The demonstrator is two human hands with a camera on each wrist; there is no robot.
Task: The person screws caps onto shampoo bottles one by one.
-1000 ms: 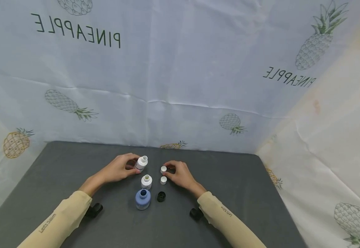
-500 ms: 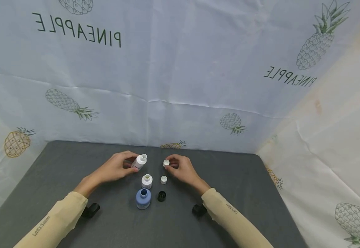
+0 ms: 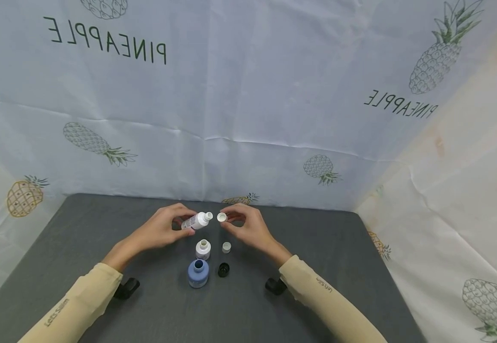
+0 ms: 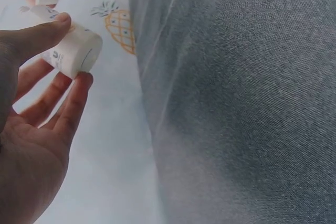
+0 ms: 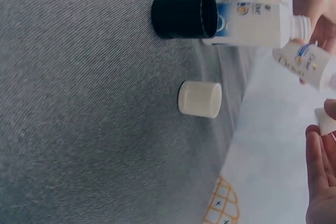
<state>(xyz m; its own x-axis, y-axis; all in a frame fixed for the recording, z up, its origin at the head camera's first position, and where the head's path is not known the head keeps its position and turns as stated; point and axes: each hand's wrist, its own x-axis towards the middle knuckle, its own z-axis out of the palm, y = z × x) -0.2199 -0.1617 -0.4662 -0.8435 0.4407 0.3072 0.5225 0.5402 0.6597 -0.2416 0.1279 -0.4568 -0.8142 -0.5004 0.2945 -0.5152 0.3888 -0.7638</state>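
My left hand (image 3: pixel 163 227) grips a small white bottle (image 3: pixel 198 220) by its body, tilted with its uncapped mouth toward the right. In the left wrist view, thumb and fingertips pinch this bottle (image 4: pixel 74 51) near its base. My right hand (image 3: pixel 250 227) pinches a white cap (image 3: pixel 222 217), its hollow side showing, close to the bottle's mouth. Below them a second white bottle (image 3: pixel 203 249) stands upright and uncapped, with a blue bottle (image 3: pixel 198 273), also uncapped, nearer me. Right of these lie another white cap (image 3: pixel 226 247) and a black cap (image 3: pixel 223 269), hollow sides up.
The grey table (image 3: pixel 163 305) ends at a white curtain (image 3: pixel 248 95) printed with pineapples. Black wrist devices show under the left sleeve (image 3: pixel 74 305) and the right sleeve (image 3: pixel 327 297).
My right hand has lifted the white cap off the table area and moved it up beside the bottle's mouth. My left hand has tilted the bottle further right, toward the cap.
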